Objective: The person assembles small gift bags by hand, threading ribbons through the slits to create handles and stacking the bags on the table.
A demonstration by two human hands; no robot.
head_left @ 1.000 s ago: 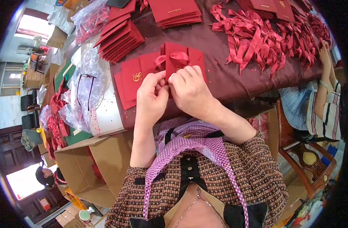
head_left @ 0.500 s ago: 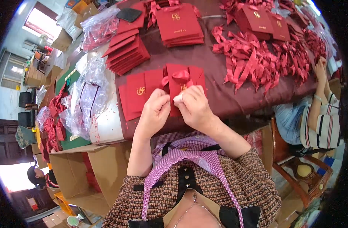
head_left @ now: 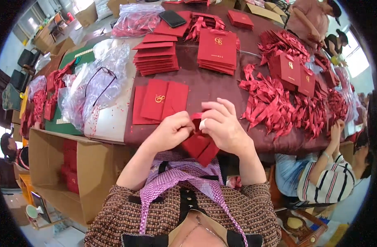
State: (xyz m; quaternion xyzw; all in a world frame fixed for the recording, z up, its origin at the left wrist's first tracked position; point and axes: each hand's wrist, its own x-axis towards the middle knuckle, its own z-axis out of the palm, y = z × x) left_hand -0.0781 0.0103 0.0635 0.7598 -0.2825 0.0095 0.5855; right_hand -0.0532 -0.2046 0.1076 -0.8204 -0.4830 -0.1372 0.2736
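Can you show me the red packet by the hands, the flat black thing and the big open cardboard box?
Red packet [head_left: 203,153]: head view, on its lower part.
Flat black thing [head_left: 172,18]: head view, on its top face.
Open cardboard box [head_left: 98,177]: head view, on its wall.

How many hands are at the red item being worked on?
2: the left hand at the upper left of the red item, the right hand at its upper right. Some fingertips are hidden, but no other hand shows there.
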